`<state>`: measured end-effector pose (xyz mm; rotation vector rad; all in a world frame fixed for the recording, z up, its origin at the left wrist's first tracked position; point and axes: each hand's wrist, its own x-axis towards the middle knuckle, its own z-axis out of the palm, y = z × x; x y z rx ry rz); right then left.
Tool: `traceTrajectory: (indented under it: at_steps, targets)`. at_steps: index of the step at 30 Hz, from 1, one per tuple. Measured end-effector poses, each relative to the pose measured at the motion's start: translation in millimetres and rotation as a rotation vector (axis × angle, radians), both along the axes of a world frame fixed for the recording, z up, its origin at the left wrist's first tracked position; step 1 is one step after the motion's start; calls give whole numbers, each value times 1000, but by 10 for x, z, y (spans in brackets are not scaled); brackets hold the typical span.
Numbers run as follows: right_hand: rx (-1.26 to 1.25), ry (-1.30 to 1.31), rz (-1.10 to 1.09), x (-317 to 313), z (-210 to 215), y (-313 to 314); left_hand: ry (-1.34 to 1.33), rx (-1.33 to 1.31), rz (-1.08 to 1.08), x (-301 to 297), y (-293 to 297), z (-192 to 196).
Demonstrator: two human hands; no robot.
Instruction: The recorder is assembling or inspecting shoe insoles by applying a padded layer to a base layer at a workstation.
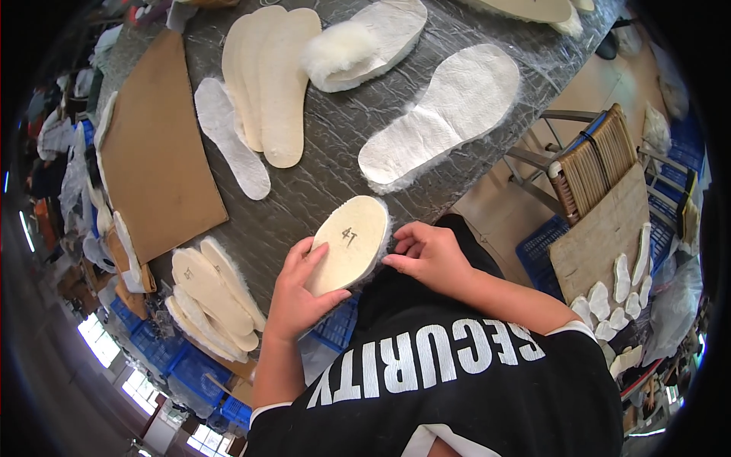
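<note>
My left hand (292, 295) grips a cream insole (352, 245) with handwritten marks on its flat face and a white fleece fringe along its right edge. The thumb lies on the flat face, and the other fingers wrap around the lower edge. Beside the fringe is my right hand (432, 257), its fingers curled in and its thumb close to the fleece. Whatever may be pinched there is too small to make out. Left of my left hand, several fleece-edged cream insoles (207, 286) lie in a loose pile.
On the dark, crinkled table cover (327, 164) lie overlapping cream insoles (278, 91), a narrow white insole (231, 137), a folded fleece piece (365, 49) and a large white sole-shaped piece (449, 114). Brown cardboard (156, 152) is at left; a woven-back chair (598, 164) stands at right.
</note>
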<state>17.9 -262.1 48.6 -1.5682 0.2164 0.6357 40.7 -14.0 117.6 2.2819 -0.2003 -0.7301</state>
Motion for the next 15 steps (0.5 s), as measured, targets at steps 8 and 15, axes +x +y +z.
traceTrajectory:
  at_steps: [8, 15]
  targets:
    - [-8, 24, 91, 153, -47, 189, 250, -519, 582, -180, 132, -107]
    - [-49, 51, 130, 181, -5, 209, 47, -982, 1018, -39, 664, 371]
